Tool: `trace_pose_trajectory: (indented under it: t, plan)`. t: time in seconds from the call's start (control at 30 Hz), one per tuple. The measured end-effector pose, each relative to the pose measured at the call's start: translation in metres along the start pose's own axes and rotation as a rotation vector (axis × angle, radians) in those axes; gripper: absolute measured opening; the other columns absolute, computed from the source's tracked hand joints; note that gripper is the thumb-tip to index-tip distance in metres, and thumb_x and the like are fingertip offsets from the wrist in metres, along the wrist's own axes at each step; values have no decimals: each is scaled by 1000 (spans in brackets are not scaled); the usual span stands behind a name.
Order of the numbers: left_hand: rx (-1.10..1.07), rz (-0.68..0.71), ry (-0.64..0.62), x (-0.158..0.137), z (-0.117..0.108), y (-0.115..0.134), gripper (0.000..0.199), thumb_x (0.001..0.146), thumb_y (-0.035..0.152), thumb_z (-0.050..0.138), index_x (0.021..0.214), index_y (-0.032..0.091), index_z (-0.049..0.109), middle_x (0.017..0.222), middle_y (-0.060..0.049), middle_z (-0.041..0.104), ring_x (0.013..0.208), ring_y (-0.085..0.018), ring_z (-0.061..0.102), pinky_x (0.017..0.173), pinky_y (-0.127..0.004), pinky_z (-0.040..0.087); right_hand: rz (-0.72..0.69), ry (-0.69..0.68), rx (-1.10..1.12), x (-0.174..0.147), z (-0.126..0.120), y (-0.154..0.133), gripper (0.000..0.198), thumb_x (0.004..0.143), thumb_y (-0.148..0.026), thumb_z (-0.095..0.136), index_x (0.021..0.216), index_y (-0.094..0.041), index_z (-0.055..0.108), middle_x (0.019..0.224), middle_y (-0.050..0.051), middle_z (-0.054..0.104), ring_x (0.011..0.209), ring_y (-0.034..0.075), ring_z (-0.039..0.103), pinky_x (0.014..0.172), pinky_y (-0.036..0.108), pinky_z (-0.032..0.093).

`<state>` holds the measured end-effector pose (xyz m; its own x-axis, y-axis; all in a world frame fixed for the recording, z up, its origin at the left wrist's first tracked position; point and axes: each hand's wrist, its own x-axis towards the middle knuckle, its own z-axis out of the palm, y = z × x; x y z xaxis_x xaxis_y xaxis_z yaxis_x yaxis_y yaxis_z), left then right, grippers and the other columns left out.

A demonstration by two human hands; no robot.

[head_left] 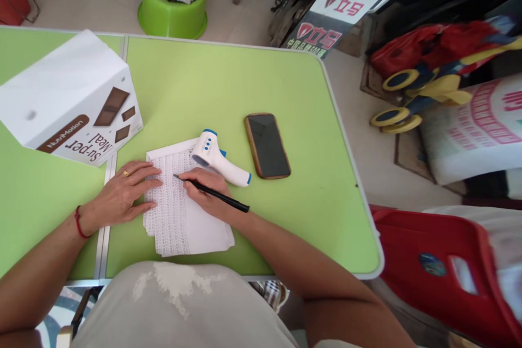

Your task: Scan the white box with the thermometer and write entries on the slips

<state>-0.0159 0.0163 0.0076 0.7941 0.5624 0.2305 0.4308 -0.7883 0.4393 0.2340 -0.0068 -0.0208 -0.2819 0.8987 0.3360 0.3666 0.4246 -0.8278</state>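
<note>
Sheets of paper [207,231] lie on the green table before me, their left part covered in rows of small handwriting. My right hand [207,190] grips a black pen [222,197], its tip at or just over the paper beside the written rows. With fingers spread, my left hand [124,196] rests flat on the paper's left edge; a ring and a red cord bracelet are on it. A white and blue infrared thermometer [218,157] lies across the paper's upper right, just beyond my right hand.
A smartphone [268,145] in a brown case lies right of the thermometer. At the left stands a folded white card box [69,98]. The green table [310,217] has a metal seam and rim. Beyond its right edge is a red chair [432,250]; behind it, a fan on a green stool [173,13].
</note>
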Motion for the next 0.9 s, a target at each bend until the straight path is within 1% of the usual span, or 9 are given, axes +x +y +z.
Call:
trace_pose_trajectory:
  t: [0.2,0.33,0.47,0.6,0.73,0.83,0.9]
  plan:
    - [9,15,9,-1,0,-1,33,95,36,57,123,18,57,131,-13,58,127,-31,48,107,-51,43,-32,19,9,0,1,1,17,86,-12,54,91,-21,66,80,1,72,69,13,66,65,27,55]
    - [24,26,2,-1,0,-1,33,96,36,56,122,15,57,131,-15,58,127,-31,47,106,-52,43,-65,17,42,1,2,2,17,87,-12,54,92,-21,67,79,1,72,69,13,67,64,26,55]
    - [25,26,2,0,-1,0,33,96,35,56,121,14,57,131,-15,58,128,-31,46,107,-52,42,-58,81,-15,1,2,4,15,89,-14,55,94,-22,66,80,1,71,72,14,66,68,29,56]
    - [11,24,0,0,-1,-1,33,96,35,56,122,15,57,131,-14,58,128,-31,47,107,-51,43,-65,50,-24,1,1,4,16,88,-14,54,95,-22,66,79,1,71,71,14,66,66,29,55]
    - [15,24,-7,-1,0,-1,33,97,34,56,122,15,57,131,-15,57,128,-31,46,107,-52,42,-41,15,-2,0,0,3,18,85,-10,53,90,-22,67,76,0,71,65,12,65,61,25,54]
    - [19,23,-7,-1,0,-1,33,97,34,56,122,14,57,131,-15,57,127,-31,46,106,-52,43,-16,38,-12,0,0,2,19,84,-9,53,88,-21,67,75,0,71,65,11,65,61,24,54]
    - [21,22,-9,0,-1,-1,33,97,35,56,122,14,57,132,-15,57,127,-31,46,106,-51,43,-25,57,-4,0,1,1,18,84,-10,54,88,-21,68,77,0,72,67,11,66,63,24,55]
